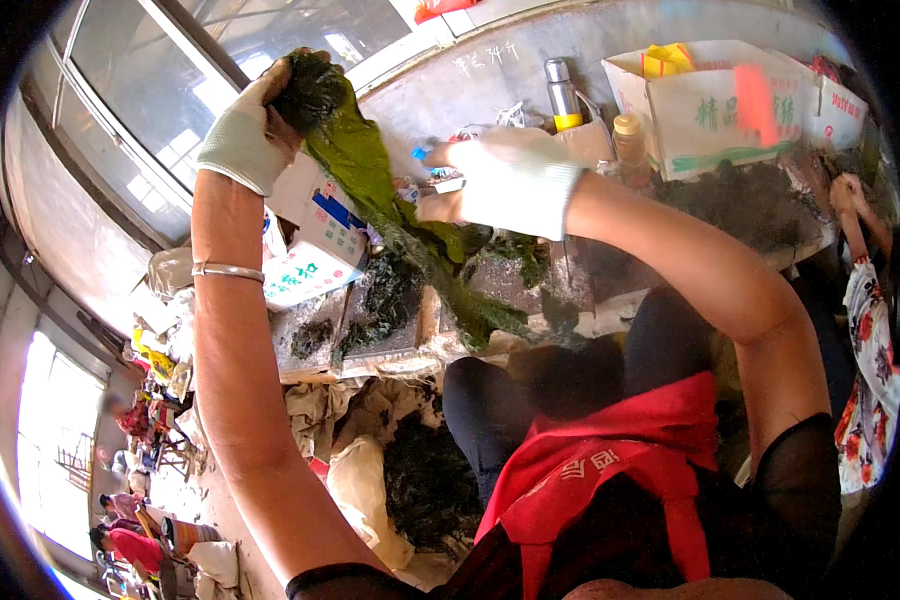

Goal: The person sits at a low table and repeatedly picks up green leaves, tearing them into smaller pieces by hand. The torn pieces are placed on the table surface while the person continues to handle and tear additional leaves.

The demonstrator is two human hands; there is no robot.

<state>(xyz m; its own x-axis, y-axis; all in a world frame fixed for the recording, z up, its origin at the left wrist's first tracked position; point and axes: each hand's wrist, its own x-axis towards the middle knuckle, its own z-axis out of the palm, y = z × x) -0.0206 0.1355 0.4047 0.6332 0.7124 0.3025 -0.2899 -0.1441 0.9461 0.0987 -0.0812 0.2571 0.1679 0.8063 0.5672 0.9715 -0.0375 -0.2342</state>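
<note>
My left hand point(246, 133), in a white knitted glove with bare fingertips, is raised at the upper left. It grips the bunched dark end of a long green strip of seaweed, apparently kelp point(356, 161). The strip hangs down and to the right, over the edge of the worktable point(412, 356) towards my knees. My right hand point(517, 180), gloved the same way and blurred, is close beside the strip's middle. Its thumb and a finger stand apart with something small and white between them; whether it holds this or the strip is unclear. Dark seaweed heaps point(382, 300) lie on the tabletop.
A printed carton point(319, 232) stands beyond my left forearm. Along the wall are a steel flask point(562, 94), a yellow-capped bottle point(630, 146) and a large white carton point(720, 112). Another person's hands point(851, 195) are at far right. Sacks and dark seaweed point(427, 472) lie below the table.
</note>
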